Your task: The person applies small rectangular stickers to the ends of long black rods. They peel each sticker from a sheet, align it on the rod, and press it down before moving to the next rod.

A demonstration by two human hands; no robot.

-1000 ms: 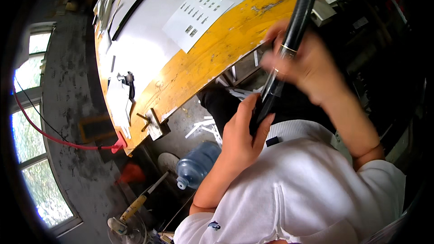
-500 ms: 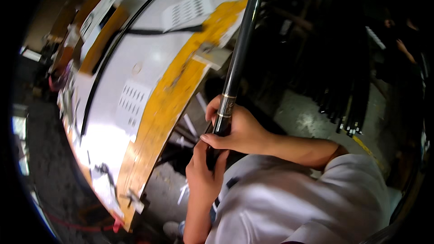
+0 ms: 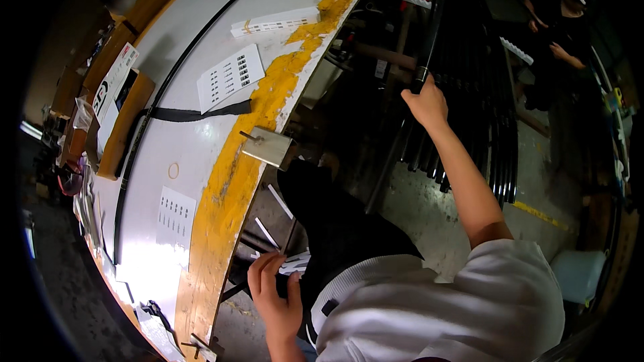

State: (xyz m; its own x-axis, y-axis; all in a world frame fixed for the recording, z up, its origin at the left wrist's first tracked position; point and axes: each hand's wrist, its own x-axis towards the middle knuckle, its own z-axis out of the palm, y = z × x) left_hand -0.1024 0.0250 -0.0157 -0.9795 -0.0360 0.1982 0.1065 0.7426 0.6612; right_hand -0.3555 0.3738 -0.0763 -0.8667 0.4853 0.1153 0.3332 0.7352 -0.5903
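My right hand [image 3: 427,102] is stretched out past the table's right edge, its fingers wrapped round the near end of a glossy black rod [image 3: 433,43]. Beyond the hand, the rod slants up and away over a batch of similar black rods [image 3: 500,154]. Pale rings show on it just above my grip. My left hand [image 3: 276,302] hangs by the table's near right edge, holding nothing, with thumb and fingers apart. Close to its fingertips are several white strips [image 3: 267,233] below the table.
The white-topped table [image 3: 161,154] has a worn yellow border. On it lie label sheets [image 3: 231,79], a stack of white strips [image 3: 276,21], a long thin black rod [image 3: 173,70] and a black strap [image 3: 201,112]. A metal clamp [image 3: 267,146] juts from its edge. A person [image 3: 560,33] works at far right.
My hands have parted. The right one has carried the rod away to the far right, over the other rods. My left hand has let go of it and dropped lower left.
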